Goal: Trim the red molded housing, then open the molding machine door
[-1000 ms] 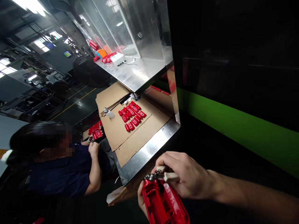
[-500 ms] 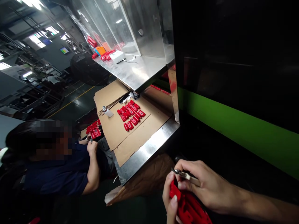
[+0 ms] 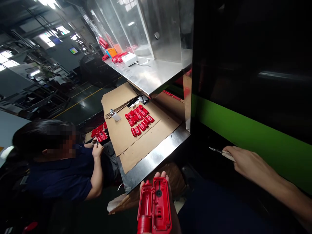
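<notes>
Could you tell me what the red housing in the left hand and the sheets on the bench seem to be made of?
The red housing looks like moulded plastic: uniform glossy red, with ribs and a round boss inside. The sheets look like plain brown cardboard, matt, with cut edges. The bench under them appears to be brushed steel, judging by its dull grey sheen.

A steel bench (image 3: 156,157) covered with cardboard sheets (image 3: 146,136) stands ahead of the hands, a shiny metal shelf (image 3: 151,73) above it. A dark wall with a green stripe (image 3: 243,130) runs along the right. Far left, a dark floor with yellow lines (image 3: 80,100) and bright ceiling lights (image 3: 48,3).
</notes>
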`<control>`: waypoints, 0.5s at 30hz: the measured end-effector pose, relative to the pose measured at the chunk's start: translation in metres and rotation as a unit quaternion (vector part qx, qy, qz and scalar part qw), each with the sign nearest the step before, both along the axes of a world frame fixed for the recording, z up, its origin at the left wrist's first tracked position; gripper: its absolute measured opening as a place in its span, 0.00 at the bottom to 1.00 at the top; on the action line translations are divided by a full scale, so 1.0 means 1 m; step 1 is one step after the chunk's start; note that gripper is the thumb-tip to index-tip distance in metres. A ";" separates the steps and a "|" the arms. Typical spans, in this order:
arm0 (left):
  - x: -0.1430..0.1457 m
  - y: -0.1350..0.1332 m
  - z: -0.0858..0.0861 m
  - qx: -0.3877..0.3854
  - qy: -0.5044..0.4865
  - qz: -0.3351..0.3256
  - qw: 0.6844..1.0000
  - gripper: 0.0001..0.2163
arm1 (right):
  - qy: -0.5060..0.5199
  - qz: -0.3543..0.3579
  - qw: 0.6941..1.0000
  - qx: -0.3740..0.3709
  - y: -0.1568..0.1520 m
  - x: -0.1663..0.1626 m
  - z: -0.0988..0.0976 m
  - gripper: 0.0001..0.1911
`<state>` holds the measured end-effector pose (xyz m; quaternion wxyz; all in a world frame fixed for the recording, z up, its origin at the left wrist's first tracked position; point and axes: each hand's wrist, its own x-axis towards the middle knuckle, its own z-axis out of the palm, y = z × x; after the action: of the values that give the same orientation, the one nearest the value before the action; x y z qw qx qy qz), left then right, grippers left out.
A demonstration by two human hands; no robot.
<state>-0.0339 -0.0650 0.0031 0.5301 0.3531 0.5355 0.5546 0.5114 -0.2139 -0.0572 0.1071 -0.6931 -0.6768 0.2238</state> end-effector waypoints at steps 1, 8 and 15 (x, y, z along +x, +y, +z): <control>-0.022 0.016 0.002 0.008 0.003 0.021 1.000 0.26 | -0.026 0.008 1.000 -0.010 0.003 0.007 -0.011 0.22; -0.029 0.016 0.007 0.006 0.003 0.026 1.000 0.24 | -0.017 0.022 0.998 -0.053 0.003 0.002 -0.021 0.11; 0.157 -0.158 -0.019 -0.023 -0.032 -0.080 0.996 0.31 | 0.038 -0.011 0.997 -0.063 0.017 -0.024 -0.006 0.30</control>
<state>0.1234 -0.2227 -0.0163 0.5972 0.3647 0.5013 0.5091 0.4875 -0.1972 -0.0629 0.0913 -0.6971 -0.6488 0.2913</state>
